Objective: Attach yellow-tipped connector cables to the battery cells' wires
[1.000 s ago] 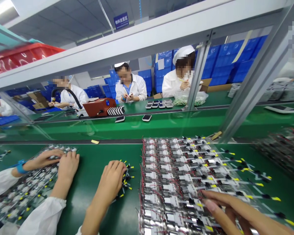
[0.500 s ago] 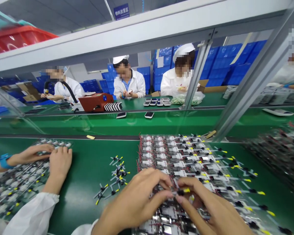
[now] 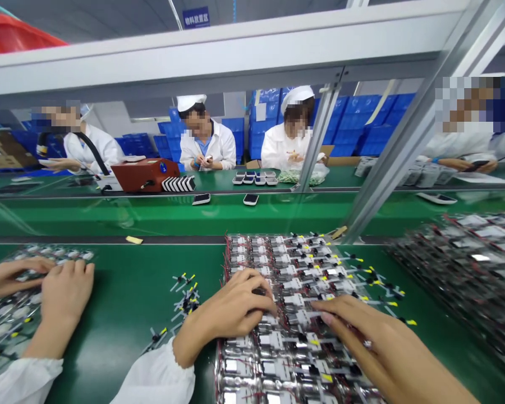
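Observation:
A big tray of small silver cells with red wires and black-and-yellow leads [image 3: 303, 264] lies on the green bench in front of me. My left hand [image 3: 231, 311] rests on the tray's left part, fingers curled, with a small dark piece at the fingertips that I cannot make out. My right hand [image 3: 374, 342] lies on the tray's near right part, fingers stretched out flat over the cells. Several loose black-and-yellow leads [image 3: 180, 300] are scattered on the bench just left of my left hand.
A co-worker's two hands [image 3: 63, 292] press on another tray of parts [image 3: 8, 320] at the left. A further tray [image 3: 467, 252] sits at the right. A slanted metal post [image 3: 387, 163] and green conveyor [image 3: 193, 216] lie beyond; several people work opposite.
My hands have drawn apart: the left has gone up and left on the tray, the right now lies flat lower right. The view has shifted slightly right.

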`<state>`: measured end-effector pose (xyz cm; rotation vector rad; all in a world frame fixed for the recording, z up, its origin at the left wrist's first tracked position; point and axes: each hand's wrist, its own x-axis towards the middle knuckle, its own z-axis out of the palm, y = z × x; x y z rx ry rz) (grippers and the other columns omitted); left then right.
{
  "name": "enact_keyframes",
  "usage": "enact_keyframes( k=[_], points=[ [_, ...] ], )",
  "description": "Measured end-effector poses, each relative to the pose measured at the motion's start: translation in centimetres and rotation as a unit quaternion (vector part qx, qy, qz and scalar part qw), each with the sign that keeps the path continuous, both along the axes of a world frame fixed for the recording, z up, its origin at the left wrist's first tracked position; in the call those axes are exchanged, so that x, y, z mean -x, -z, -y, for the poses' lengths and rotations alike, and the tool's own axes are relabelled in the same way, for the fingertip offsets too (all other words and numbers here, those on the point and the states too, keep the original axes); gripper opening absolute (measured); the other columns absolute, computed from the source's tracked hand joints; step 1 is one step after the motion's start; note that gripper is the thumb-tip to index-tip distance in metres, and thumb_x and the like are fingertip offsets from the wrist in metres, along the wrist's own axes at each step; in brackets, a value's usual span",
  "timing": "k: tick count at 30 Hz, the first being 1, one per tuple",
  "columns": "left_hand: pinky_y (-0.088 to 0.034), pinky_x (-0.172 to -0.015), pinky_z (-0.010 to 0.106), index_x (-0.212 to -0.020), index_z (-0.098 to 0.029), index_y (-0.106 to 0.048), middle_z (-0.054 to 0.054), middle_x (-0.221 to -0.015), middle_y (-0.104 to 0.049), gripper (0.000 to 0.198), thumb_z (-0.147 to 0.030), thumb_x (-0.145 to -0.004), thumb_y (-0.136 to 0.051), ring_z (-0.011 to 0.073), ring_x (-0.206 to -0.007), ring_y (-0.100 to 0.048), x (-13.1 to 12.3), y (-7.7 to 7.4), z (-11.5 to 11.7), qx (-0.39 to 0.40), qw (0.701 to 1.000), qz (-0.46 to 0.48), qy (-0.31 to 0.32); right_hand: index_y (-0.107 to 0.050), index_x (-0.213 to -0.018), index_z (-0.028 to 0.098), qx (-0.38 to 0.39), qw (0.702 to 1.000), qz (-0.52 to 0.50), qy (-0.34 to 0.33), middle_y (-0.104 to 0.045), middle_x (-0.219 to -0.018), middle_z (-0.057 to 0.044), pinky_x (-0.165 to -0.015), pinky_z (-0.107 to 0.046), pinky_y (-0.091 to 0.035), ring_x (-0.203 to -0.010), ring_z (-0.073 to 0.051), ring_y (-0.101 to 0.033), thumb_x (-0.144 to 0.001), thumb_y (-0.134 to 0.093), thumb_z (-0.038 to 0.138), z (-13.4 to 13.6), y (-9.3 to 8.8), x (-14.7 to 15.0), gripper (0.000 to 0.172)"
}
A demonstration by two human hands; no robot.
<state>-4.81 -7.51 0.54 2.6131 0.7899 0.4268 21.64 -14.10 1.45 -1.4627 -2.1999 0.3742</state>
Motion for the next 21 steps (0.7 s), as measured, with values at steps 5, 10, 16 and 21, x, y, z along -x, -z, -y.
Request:
enact_keyframes(
  k=[5,10,16,21],
  points=[
    [-0.04,-0.097,0.038,-0.107,-0.029,-0.067,0.004,-0.109,-0.058,0.04,-0.002,-0.083,-0.05,0.0246,-0.112,-0.046,-0.3,0.3,0.4,-0.052,0.998,-0.046,0.013,-0.069,-0.105,0.025,0.064,0.998,0.007,-0.028,-0.072,-0.098,-0.006,-0.078,-0.034,-0.052,-0.091,-0.024,-0.068,-0.103,-0.035,0.039,-1.1,-0.5,0.6,0.037],
    [-0.041,-0.095,0.037,-0.106,-0.026,-0.065,0.005,-0.111,-0.056,0.033,-0.005,-0.084,-0.051,0.0248,-0.11,-0.045,-0.4,0.9,0.4,-0.076,0.995,-0.064,0.01,-0.067,-0.095,0.022,0.073,0.996,0.015,-0.051,-0.069,-0.085,-0.004,-0.064,-0.03,-0.044,-0.07,-0.019,-0.063,-0.099,-0.045,0.029,-2.0,-0.9,2.6,0.023],
    [-0.042,-0.095,0.039,-0.099,-0.022,-0.064,0.007,-0.11,-0.054,0.025,-0.008,-0.086,-0.049,0.0265,-0.112,-0.044,-0.5,1.2,0.5,-0.104,0.992,-0.067,0.0,-0.063,-0.089,0.021,0.072,0.996,0.004,-0.046,-0.066,-0.08,-0.002,-0.06,-0.027,-0.041,-0.066,-0.017,-0.061,-0.097,-0.044,0.024,-2.4,-1.2,4.1,0.021],
    [-0.044,-0.092,0.037,-0.104,-0.023,-0.063,0.007,-0.109,-0.054,0.028,-0.008,-0.087,-0.048,0.0257,-0.109,-0.045,-0.7,1.0,0.6,-0.099,0.992,-0.073,0.003,-0.062,-0.091,0.022,0.084,0.996,0.001,-0.007,-0.064,-0.066,0.0,-0.054,-0.028,-0.039,-0.054,-0.017,-0.056,-0.099,-0.041,0.034,-2.3,-1.1,3.2,0.026]
  ],
)
